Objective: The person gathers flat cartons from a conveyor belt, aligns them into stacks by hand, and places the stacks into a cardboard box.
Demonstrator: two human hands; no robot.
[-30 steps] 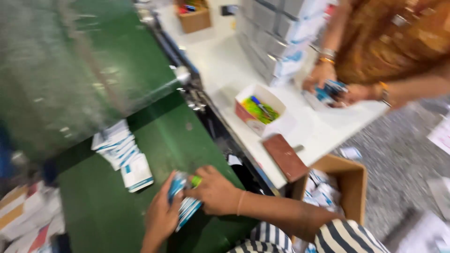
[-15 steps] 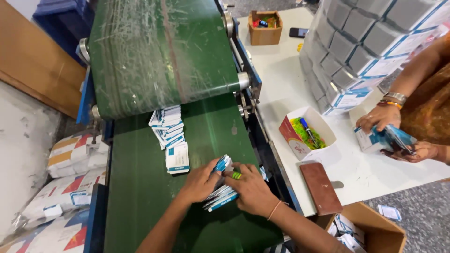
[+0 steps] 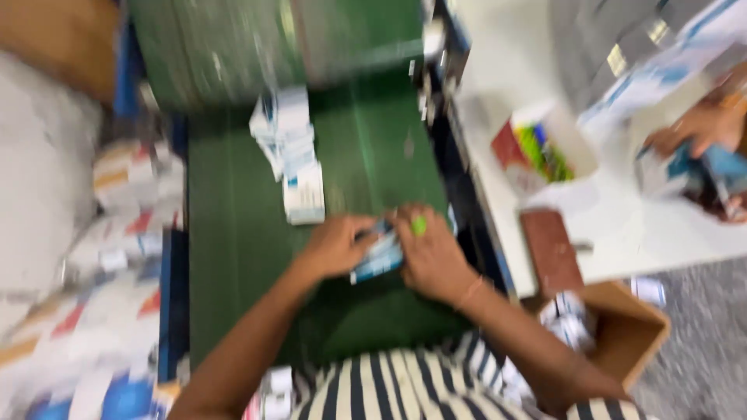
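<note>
Two hands meet over a green conveyor belt (image 3: pixel 233 257): the left hand (image 3: pixel 336 246) and right hand (image 3: pixel 430 253) both curl closed around a bundle of small blue-and-white cartons (image 3: pixel 379 257) at the belt's near right side. A loose pile of similar cartons (image 3: pixel 289 152) lies farther up the belt, left of the hands. On the white table (image 3: pixel 622 233) to the right sit an open red box (image 3: pixel 537 152) and a brown wallet-like case (image 3: pixel 551 250); a co-worker's hand (image 3: pixel 696 128) works at far right. The view is blurred.
</note>
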